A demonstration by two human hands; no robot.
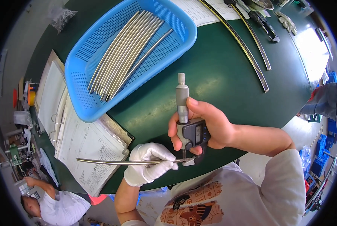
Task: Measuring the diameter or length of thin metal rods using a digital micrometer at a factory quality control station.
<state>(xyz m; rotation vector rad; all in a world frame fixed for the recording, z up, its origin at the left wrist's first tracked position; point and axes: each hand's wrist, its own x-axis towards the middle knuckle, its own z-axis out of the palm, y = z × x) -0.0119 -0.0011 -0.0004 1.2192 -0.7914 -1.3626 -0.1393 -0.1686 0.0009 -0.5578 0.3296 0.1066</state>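
Gloved left hand [147, 164] pinches a thin metal rod [115, 162] level, pointing to 9 o'clock over the table edge [251, 141]; bare right hand [206, 126] wraps an upright digital micrometer [187, 128] clamped on the rod's tip. Blue basket [183, 35] at 11 o'clock; open green tabletop between

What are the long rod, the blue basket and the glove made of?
Rod: looks like metal, smooth and silvery with a shine. Basket: likely plastic, bright blue, moulded with small holes. Glove on the left hand: seems white cloth, soft and matte, though it could be coated.
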